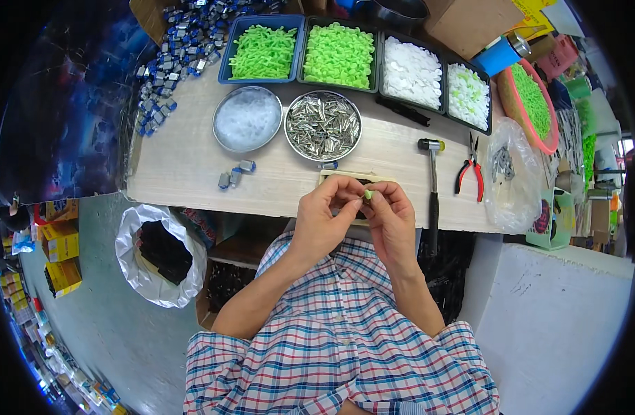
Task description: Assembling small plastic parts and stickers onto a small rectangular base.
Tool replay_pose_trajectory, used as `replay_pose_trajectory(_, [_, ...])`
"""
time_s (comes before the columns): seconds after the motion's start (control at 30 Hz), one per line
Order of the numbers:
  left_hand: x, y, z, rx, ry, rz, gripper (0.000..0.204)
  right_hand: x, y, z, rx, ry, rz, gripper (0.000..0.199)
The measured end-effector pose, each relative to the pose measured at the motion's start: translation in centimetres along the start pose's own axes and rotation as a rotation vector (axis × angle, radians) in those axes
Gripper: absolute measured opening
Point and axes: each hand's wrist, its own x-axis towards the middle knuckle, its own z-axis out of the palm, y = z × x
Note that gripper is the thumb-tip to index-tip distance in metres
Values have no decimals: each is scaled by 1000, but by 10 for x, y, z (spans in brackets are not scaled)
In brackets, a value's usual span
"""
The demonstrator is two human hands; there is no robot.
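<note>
A: What have the hands got?

B: Both meet just above the near edge of the table (193,180). The left hand (322,220) and right hand (390,220) pinch one small green part (368,195) between their fingertips; each grip is closed on it. Its shape is too small to make out.

A: And under the hands?

B: A pale block (331,176) on the table, mostly hidden by the fingers. Only its top edge shows.

A: What else, going from that block?

B: Just beyond it, a round bowl of metal pins (323,126), and left of that a bowl of white bits (247,119), too fine to tell apart. Farther back, trays of green parts (338,54) and white parts (414,72). Right of the block lie a hammer (433,187), its handle end running off the table edge, then red pliers (471,169) and a clear bag (511,176) with blurred contents. Left of it, a few blue-capped pieces (236,173).
</note>
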Motion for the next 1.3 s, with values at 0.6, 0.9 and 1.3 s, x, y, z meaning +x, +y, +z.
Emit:
replay_pose_trajectory(0.6, [-4,7,-19,-100,-98,-157,29,-9,-16,-2,-1048,-207,-592,17])
replay_pose_trajectory(0.9, [-5,2,-24,-173,24,-258,28,-3,-7,0,-1177,-272,-666,26])
replay_pose_trajectory(1.3, [5,-3,-24,659,72,329,18,32,-9,-6,-1458,-258,-915,24])
